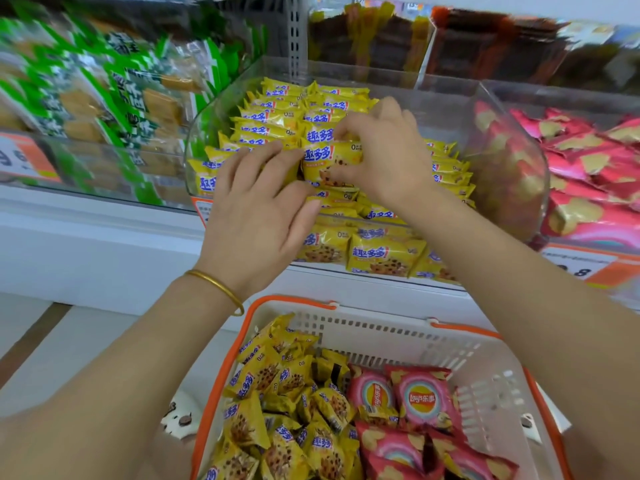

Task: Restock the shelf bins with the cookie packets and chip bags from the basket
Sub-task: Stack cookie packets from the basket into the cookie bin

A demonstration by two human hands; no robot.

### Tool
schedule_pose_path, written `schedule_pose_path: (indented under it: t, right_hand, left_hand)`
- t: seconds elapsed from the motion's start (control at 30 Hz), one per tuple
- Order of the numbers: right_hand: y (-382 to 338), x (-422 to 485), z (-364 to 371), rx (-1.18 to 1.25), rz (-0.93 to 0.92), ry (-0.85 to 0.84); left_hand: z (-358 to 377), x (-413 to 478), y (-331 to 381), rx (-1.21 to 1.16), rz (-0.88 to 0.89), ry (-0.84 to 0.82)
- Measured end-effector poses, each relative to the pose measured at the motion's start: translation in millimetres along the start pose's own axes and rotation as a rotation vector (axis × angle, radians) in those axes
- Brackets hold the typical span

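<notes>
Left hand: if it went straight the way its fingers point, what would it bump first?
Probably the cookie packet pinched by the right hand, just ahead of the left hand; depth is unclear.

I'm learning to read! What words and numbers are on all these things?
"趣多多": yellow cookie packet in the clear bin.
"Lay's 乐事": pink chip bag in the basket.
"8": right orange price tag; the rest is blurred.
Green packets and left price tag: too blurred to read.
</notes>
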State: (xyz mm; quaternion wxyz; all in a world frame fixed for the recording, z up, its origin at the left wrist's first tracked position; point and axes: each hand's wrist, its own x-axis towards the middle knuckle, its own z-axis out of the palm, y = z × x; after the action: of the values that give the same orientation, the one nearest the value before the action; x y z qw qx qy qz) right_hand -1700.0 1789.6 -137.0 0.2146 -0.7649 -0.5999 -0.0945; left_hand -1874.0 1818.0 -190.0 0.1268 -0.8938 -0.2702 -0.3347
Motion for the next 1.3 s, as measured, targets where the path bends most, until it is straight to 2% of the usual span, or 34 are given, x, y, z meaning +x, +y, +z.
schedule_pose_path:
  t: [0.17, 0.23, 0.33, 0.4, 0.5, 0.57, 0.63, 0.73, 0.87, 1.07, 1.13, 1.2, 1.3]
  right_hand:
    - [-0.8, -12.8, -13.3, -0.014, -0.032, 0.069]
    - [-2.8, -27.7, -26.3, 0.089, -0.048, 0.140]
    - [-8.9, -76.1, -30.5, 0.303, -0.080, 0.169]
    - [-11.6, -113.2, -7.9, 0.358, -0.084, 0.053]
    - [-5.6, -150.8, 58.4, 0.276, -0.027, -0.399]
    - [5.0, -162.2, 112.5, 0.220, 0.004, -0.656]
    - [8.7, -170.8, 161.3, 0.229, 0.052, -0.767]
    - [2.5, -185.2, 213.9, 0.300, 0.113, -0.847]
    - [-5.1, -200.7, 245.6, 0.114, 0.108, -0.853]
    - [-2.7, -198.0, 234.8, -0.135, 0.029, -0.817]
    - [5.5, -193.8, 223.3, -0.096, -0.012, -0.786]
    - [19.1, -187.2, 198.9, 0.060, 0.003, -0.776]
    - [43.8, -174.2, 148.4, 0.252, 0.058, -0.849]
  left_hand:
    - [-14.5, -5.9, 5.8, -0.053, 0.061, 0.097]
    - [-26.8, -9.7, 13.9, -0.052, 0.109, 0.122]
    - [-36.2, -24.0, 26.3, -0.120, 0.213, 0.019]
    - [-29.5, -38.7, 28.4, -0.144, 0.232, -0.164]
    - [-14.5, -57.5, 24.3, -0.116, 0.181, -0.483]
    - [-9.0, -61.2, 24.4, -0.103, 0.134, -0.609]
    - [-5.1, -58.1, 24.1, -0.054, 0.077, -0.712]
    - [0.0, -50.0, 23.1, -0.009, 0.038, -0.811]
    - [7.8, -45.8, 20.6, -0.001, 0.053, -0.860]
    - [14.6, -41.2, 27.0, -0.023, 0.087, -0.941]
    - [16.1, -41.1, 29.4, -0.037, 0.093, -0.979]
    - [17.3, -41.5, 31.4, -0.064, 0.097, -1.019]
    - [21.6, -40.7, 35.3, -0.110, 0.091, -1.116]
